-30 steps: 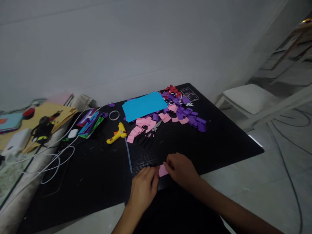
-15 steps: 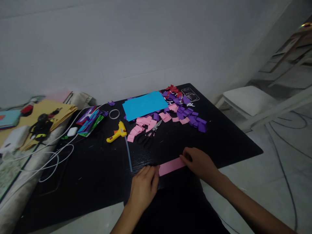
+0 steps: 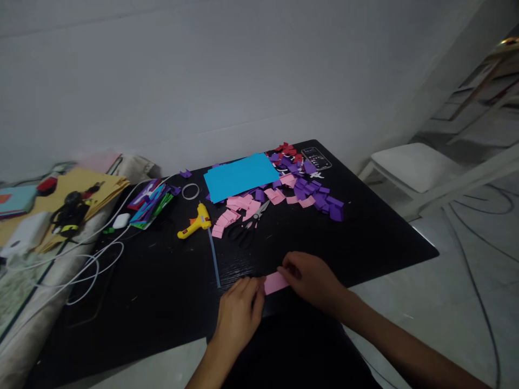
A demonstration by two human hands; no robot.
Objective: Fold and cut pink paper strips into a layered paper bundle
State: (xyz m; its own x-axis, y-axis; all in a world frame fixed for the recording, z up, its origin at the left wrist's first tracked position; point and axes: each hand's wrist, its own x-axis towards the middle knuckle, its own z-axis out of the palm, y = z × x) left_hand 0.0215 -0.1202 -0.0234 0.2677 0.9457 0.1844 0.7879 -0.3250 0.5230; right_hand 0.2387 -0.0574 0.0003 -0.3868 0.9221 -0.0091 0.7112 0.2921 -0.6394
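Note:
A pink paper strip (image 3: 275,283) lies near the front edge of the black table (image 3: 162,286). Its left end is pinched by the fingers of my left hand (image 3: 239,308). At its right end, my right hand (image 3: 314,278) has thumb and fingers closed on the paper. Beyond the hands are black-handled scissors (image 3: 249,224) with blades partly open. Several small pink pieces (image 3: 227,219) lie around them, and purple pieces (image 3: 320,194) are heaped further right. Behind sits a stack of blue sheets (image 3: 242,177).
A yellow glue gun (image 3: 195,221) has a translucent stick (image 3: 214,259) near it. A grey ring (image 3: 190,191), coloured packets (image 3: 152,202) and white cables (image 3: 97,259) are to the left. A phone (image 3: 316,158) rests at the back right, with a white chair (image 3: 417,165) beyond.
My right hand has moved left toward my left hand, and less of the pink strip shows between them. My left hand has stayed almost still.

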